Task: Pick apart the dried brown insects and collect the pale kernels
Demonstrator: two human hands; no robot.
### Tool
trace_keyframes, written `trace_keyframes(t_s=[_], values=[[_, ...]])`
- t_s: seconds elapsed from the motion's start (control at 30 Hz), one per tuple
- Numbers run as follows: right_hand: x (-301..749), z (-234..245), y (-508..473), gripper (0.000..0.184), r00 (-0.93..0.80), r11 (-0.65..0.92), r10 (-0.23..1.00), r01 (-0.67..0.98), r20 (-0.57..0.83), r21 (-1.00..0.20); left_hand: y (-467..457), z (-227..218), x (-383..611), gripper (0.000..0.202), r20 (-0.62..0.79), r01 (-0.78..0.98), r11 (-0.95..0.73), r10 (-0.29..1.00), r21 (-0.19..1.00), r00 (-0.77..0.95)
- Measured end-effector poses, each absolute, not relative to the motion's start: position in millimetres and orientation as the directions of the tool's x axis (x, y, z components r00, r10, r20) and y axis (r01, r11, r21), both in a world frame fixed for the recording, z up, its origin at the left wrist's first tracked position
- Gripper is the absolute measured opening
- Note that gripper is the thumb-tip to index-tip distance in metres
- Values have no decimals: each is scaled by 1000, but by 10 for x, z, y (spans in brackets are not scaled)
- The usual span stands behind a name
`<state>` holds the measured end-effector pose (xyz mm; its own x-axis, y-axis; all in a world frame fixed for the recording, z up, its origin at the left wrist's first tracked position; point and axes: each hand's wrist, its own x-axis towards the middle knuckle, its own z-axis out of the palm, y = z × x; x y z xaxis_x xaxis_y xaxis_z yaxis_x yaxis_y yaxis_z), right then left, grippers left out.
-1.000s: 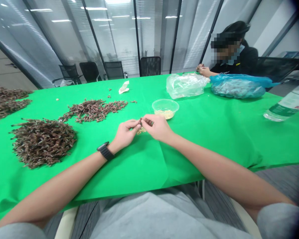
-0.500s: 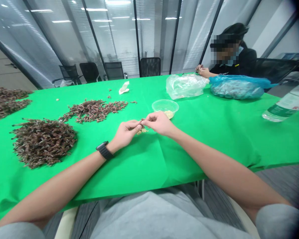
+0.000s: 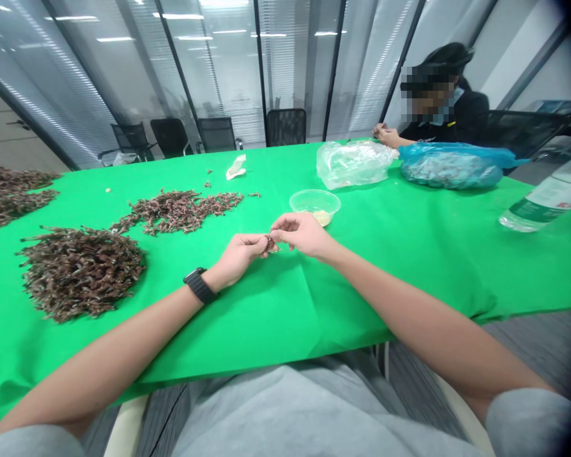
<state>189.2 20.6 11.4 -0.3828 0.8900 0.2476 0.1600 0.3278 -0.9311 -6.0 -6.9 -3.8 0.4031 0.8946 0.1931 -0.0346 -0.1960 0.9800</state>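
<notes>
My left hand (image 3: 242,255) is closed, thumb and fingers pinching a small brown dried piece (image 3: 269,238) whose kind is hard to make out. At the same spot, the fingertips of my right hand (image 3: 307,235) pinch this piece from the other side. Under the fingertips some small yellowish bits (image 3: 276,251) lie on the green cloth, mostly hidden by the hands. Just behind my right hand stands a clear plastic bowl (image 3: 315,200) with pale yellowish bits in its bottom. A large heap of brown dried pieces (image 3: 83,273) lies left of my left hand.
A looser brown pile (image 3: 181,211) spreads behind the heap, and another pile (image 3: 14,193) sits far left. Beyond the bowl are a clear plastic bag (image 3: 354,165) and a blue bag (image 3: 452,166). A bottle (image 3: 547,200) is at right. A person (image 3: 457,117) sits across the table.
My left fingers have shifted slightly down over the yellowish bits, covering more of them. The pinched piece sits lower between the fingertips. Little else has moved.
</notes>
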Motion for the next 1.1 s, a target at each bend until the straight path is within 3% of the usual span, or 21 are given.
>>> trace_keyframes(t_s=[0.2, 0.53, 0.87, 1.1], values=[[1907, 136, 201, 26, -350, 341, 903, 239, 247, -909, -35, -75, -50, 29, 60, -178, 10, 921, 984, 386], [1856, 146, 159, 14, -365, 192, 922, 152, 126, -970, -29, -26, -45, 21, -144, -274, 269, 904, 923, 402], [1824, 110, 149, 14, -366, 207, 921, 163, 136, -965, -63, 16, -16, 36, -189, -133, 261, 896, 956, 401], [1814, 95, 146, 14, -373, 225, 915, 156, 153, -962, -78, 11, -14, 32, -164, -85, 212, 908, 973, 386]])
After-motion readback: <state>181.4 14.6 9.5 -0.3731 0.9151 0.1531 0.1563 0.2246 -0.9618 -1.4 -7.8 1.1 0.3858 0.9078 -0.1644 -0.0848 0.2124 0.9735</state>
